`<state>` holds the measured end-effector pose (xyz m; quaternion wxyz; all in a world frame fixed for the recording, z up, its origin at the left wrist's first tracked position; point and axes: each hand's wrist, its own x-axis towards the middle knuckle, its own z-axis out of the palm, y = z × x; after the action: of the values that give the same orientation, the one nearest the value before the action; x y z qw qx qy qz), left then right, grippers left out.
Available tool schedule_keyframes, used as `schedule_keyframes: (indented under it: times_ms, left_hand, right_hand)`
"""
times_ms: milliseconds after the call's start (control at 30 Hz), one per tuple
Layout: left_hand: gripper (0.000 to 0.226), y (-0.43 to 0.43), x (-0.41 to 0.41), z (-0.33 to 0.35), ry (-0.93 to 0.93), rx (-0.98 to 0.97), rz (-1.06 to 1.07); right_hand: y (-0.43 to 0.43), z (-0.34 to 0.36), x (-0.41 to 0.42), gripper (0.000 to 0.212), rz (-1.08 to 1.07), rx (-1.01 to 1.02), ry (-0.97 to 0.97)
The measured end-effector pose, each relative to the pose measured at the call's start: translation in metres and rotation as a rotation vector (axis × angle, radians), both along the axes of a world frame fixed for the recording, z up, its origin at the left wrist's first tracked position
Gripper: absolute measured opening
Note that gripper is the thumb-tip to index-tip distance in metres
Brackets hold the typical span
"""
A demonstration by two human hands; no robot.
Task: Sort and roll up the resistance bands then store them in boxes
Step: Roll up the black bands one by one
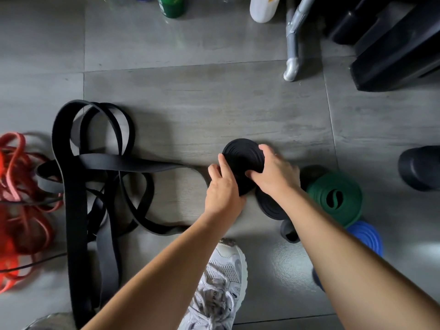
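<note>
Right now our left hand [222, 186] pinches the near-left edge of a half-wound black band roll [242, 160], forefinger laid up along its face. Our right hand [273, 173] curls over the roll's right side with the thumb pressed to the coils. Both hands are thus closed on the roll, which tilts towards us low over the grey tiled floor [214, 91]. From its left side the unwound tail [142, 164] runs off flat into a tangle of loose black bands [73, 198], so this one is perhaps half rolled, with a good length left to take in. Just beside our right wrist lies what looks like another finished black roll [266, 208], though the arm hides part of it and we would not swear to it. Touching or nearly touching that is a green roll [333, 184], and nearer us a blue roll [364, 236], both wound tight. Well to the left a heap of red and orange bands [21, 210] lies unsorted and unrolled. Our white trainer [223, 277] is planted between the arms. We judge the sorting partly done and the rolling somewhere near the middle. Storing has not begun, since no box shows that we can make out.
</note>
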<state>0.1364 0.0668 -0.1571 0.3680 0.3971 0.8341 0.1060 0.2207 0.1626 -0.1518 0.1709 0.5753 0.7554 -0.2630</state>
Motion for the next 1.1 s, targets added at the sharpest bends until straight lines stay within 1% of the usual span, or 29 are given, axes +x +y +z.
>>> schedule_keyframes:
  times_ms: [67, 133, 200, 233, 300, 333, 367, 400, 433, 467, 500, 533, 567, 600, 667, 700, 733, 800, 867, 933, 1033, 1100]
  left_hand:
    - [0.113, 0.0, -0.001, -0.002, 0.02, -0.055, -0.032]
    - [0.119, 0.002, -0.004, -0.001, 0.004, -0.088, -0.054]
    - [0.121, 0.0, -0.01, 0.005, -0.042, -0.07, -0.066]
    - [0.114, -0.005, -0.014, 0.009, -0.054, -0.013, -0.07]
    - [0.083, -0.024, -0.028, 0.016, -0.021, 0.175, -0.075]
    - [0.069, -0.037, -0.036, 0.017, 0.026, 0.241, -0.082]
    - [0.06, -0.051, -0.044, 0.017, 0.092, 0.268, -0.094]
    - [0.057, -0.067, -0.052, 0.018, 0.152, 0.237, -0.12]
    - [0.057, -0.083, -0.058, 0.018, 0.202, 0.144, -0.183]
    - [0.058, -0.099, -0.062, 0.021, 0.241, 0.005, -0.283]
    - [0.056, -0.115, -0.065, 0.022, 0.263, -0.148, -0.399]
    - [0.051, -0.13, -0.067, 0.025, 0.26, -0.252, -0.483]
    - [0.045, -0.142, -0.068, 0.03, 0.236, -0.293, -0.519]
    - [0.039, -0.151, -0.068, 0.038, 0.219, -0.289, -0.529]
    - [0.032, -0.162, -0.07, 0.061, 0.234, -0.229, -0.544]
    - [0.03, -0.163, -0.073, 0.076, 0.257, -0.189, -0.537]
    - [0.03, -0.164, -0.078, 0.092, 0.291, -0.142, -0.513]
    - [0.031, -0.165, -0.095, 0.129, 0.329, -0.013, -0.393]
    - [0.03, -0.168, -0.113, 0.169, 0.299, 0.163, -0.258]
    - [0.031, -0.172, -0.126, 0.212, 0.274, 0.32, -0.201]
    - [0.031, -0.182, -0.137, 0.278, 0.23, 0.498, -0.092]
    - [0.028, -0.191, -0.142, 0.324, 0.154, 0.576, 0.005]
  right_hand:
    - [-0.002, 0.002, -0.002, 0.075, 0.045, 0.034, -0.062]
    - [-0.002, 0.005, -0.005, 0.075, 0.015, 0.008, -0.055]
    - [-0.008, 0.01, -0.009, 0.071, 0.034, 0.055, -0.03]
    - [-0.015, 0.011, -0.011, 0.065, 0.059, 0.14, 0.022]
    - [-0.033, 0.014, -0.017, 0.042, 0.098, 0.334, 0.226]
    - [-0.044, 0.017, -0.021, 0.028, 0.104, 0.355, 0.316]
    - [-0.056, 0.02, -0.025, 0.018, 0.111, 0.286, 0.358]
    - [-0.068, 0.022, -0.03, 0.015, 0.124, 0.184, 0.35]
    - [-0.081, 0.021, -0.034, 0.017, 0.165, 0.066, 0.298]
    - [-0.094, 0.019, -0.037, 0.023, 0.227, -0.046, 0.238]
    - [-0.105, 0.017, -0.038, 0.029, 0.289, -0.138, 0.184]
    - [-0.114, 0.016, -0.037, 0.031, 0.333, -0.216, 0.131]
    - [-0.122, 0.016, -0.035, 0.032, 0.367, -0.266, 0.088]
    - [-0.128, 0.019, -0.034, 0.031, 0.406, -0.298, 0.063]
    - [-0.136, 0.037, -0.036, 0.028, 0.5, -0.298, 0.06]
    - [-0.138, 0.053, -0.038, 0.027, 0.554, -0.265, 0.073]
    - [-0.138, 0.071, -0.041, 0.028, 0.602, -0.221, 0.088]
    - [-0.138, 0.107, -0.045, 0.034, 0.641, -0.097, 0.17]
    - [-0.14, 0.144, -0.05, 0.038, 0.57, -0.002, 0.326]
    - [-0.143, 0.18, -0.059, 0.038, 0.469, 0.056, 0.474]
    - [-0.147, 0.239, -0.079, 0.039, 0.42, 0.136, 0.626]
    - [-0.152, 0.283, -0.095, 0.05, 0.393, 0.103, 0.691]
